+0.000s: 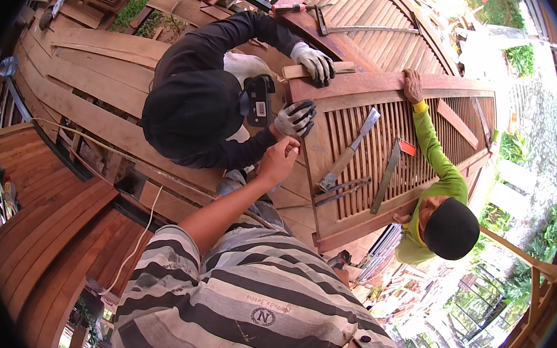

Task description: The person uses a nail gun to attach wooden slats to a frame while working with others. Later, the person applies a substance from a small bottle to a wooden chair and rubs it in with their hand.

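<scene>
My left hand [280,162] reaches in from below, fingers curled closed, just left of the near-left corner of a louvered wooden panel [320,164]. Whether anything is in those fingers is hidden. My right hand is out of view; only a bit of its arm shows at the lower edge. Close above my left hand, a co-worker's gloved hand [296,118] rests by the panel's end. That person's other gloved hand [314,64] holds a small wood strip [295,72] against a reddish board [376,85] along the panel's far edge. A bare hand [413,86] of a green-sleeved co-worker grips this board.
On the slats lie a broad chisel [341,164], dark metal bars [343,187], an orange-ended flat tool [386,175] and a loose wood strip [457,123]. Beyond are a metal square [372,29] and a second louvered panel [377,9]. Planks [102,90] spread left.
</scene>
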The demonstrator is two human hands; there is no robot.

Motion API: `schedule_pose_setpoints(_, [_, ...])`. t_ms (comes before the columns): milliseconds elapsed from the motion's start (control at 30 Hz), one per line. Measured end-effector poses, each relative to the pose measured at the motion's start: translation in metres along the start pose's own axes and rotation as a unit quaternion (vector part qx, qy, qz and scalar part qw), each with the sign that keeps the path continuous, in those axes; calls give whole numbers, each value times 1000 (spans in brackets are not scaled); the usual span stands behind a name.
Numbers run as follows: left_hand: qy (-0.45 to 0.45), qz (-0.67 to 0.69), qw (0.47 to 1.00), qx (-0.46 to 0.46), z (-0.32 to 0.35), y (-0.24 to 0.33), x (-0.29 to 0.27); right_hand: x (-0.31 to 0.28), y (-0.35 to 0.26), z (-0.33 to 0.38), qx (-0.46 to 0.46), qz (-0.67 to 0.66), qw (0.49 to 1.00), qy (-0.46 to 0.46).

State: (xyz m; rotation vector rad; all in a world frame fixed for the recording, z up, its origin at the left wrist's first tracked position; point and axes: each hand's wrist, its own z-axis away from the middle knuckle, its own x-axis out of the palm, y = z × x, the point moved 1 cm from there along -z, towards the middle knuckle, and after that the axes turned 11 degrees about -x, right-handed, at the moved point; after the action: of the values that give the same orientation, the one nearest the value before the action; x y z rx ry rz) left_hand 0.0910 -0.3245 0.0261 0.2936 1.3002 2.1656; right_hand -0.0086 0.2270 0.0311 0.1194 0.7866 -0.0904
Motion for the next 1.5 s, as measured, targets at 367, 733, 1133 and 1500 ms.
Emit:
schedule_pose_setpoints(367, [-15,-40,999,-13,7,-18,8,-9,-9,1,1,16,1000,0])
schedule_pose_setpoints(733, [-26,-57,998,-29,35,-44,36,-57,-71,44,-51,-45,997,-30])
schedule_pose_setpoints(1133, [-30,-129,991,-25,89,-93,91,-56,-35,-9,-146,1,989,-18])
schedule_pose_setpoints(1500, [-48,-117,991,-46,104,-105,120,-33,35,-75,-188,0,982,22])
